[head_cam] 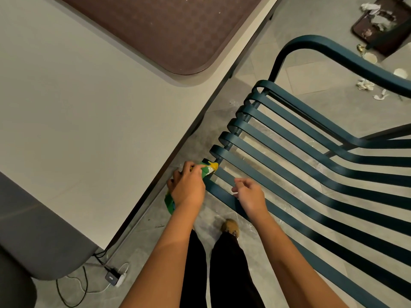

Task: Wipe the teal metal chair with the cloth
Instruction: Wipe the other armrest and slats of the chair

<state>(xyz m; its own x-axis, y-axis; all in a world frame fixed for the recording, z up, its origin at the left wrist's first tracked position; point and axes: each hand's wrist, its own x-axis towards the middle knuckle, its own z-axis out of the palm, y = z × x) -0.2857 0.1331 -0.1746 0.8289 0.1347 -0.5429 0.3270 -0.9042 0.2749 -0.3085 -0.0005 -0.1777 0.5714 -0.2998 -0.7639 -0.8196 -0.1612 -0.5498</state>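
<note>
Down at 6 o'clock a brown shoe (230,227) stands on the grey floor. Just above it, the left hand (188,187) grips a green and yellow cloth (209,168) with its fingers curled round it. It presses the yellow end on the round tip of a near slat of the teal metal chair (311,152). Some cloth hangs out under the wrist toward 7 o'clock. Beside it the right hand (249,194) sits over the nearest slat, fingers loosely bent with nothing in them. I cannot tell if it touches the metal. The chair fills the view from 3 to 5 o'clock. It looks hard, stiff and heavy, and its paint looks smooth, so the cloth should slide well. The cloth is soft and light and should fold round each slat. A good place to steady the chair may be the curved armrest (322,44) at 1 o'clock. The pale table (89,107) lies at 9 o'clock, with a brown tray (166,30) at 12. Litter (364,84) lies far off at 2 o'clock.
</note>
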